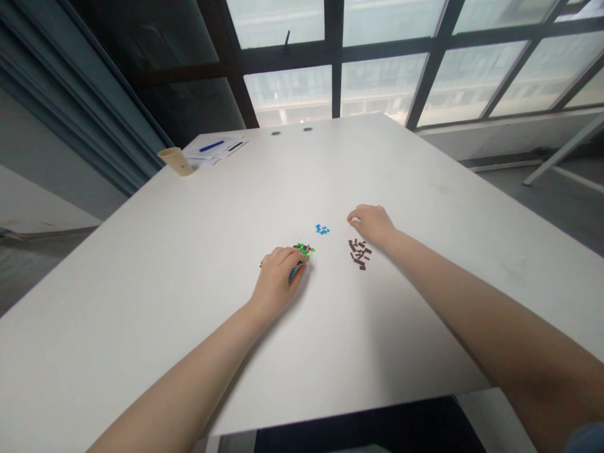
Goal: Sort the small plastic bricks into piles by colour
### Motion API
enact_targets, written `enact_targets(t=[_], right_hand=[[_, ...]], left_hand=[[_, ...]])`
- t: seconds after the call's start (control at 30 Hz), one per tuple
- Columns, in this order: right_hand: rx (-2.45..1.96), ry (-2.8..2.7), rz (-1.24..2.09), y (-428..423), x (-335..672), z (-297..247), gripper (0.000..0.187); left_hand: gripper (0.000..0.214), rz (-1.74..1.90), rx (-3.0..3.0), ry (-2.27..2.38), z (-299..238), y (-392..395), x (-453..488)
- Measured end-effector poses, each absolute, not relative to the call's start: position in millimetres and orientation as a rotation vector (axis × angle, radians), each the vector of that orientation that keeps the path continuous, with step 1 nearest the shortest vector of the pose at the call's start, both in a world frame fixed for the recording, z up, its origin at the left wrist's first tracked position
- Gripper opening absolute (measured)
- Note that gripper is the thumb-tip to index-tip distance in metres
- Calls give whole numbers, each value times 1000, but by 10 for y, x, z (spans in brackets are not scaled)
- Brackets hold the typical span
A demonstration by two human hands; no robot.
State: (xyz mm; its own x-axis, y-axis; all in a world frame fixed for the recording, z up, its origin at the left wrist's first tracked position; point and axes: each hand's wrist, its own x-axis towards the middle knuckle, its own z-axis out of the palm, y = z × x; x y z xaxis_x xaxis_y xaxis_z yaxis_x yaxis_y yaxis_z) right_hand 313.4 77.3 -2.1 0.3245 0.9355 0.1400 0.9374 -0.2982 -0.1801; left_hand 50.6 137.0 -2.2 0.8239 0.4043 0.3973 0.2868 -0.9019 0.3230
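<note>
My left hand [279,270] is curled over a mixed pile of tiny plastic pieces [304,249], mostly green with some red, blue and dark ones. Its thumb and index tip come close together at the pile's edge, and a few blue pieces show inside the curl. The palm hides part of the pile. Farther right, my right hand [372,223] pinches a tiny yellow piece [348,218] between thumb and fingertips, at or just above the tabletop. Nearer to me than that hand lies a group of brown pieces [359,253]. Between the hands is a small group of blue pieces [322,229].
The white table [292,182] stretches toward the windows. At its far left edge stand a beige paper cup [175,162] and papers [207,154] with a blue pen [212,146] on them. Two round grey discs [307,129] sit near the far edge.
</note>
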Motion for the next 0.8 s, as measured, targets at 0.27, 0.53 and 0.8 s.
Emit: enact_targets(t=[0.27,0.53,0.8], right_hand=[[-2146,-1748,136,301,2739,233,21],[-2169,-2057,382,-195,2093,109,11],[-2173,-2103,372,-159,2103,120,9]], left_hand=[[17,573,2734,943,16,1375,487],[18,463,2827,925,-65,1351,520],[15,478,2953,842,-38,1346,520]])
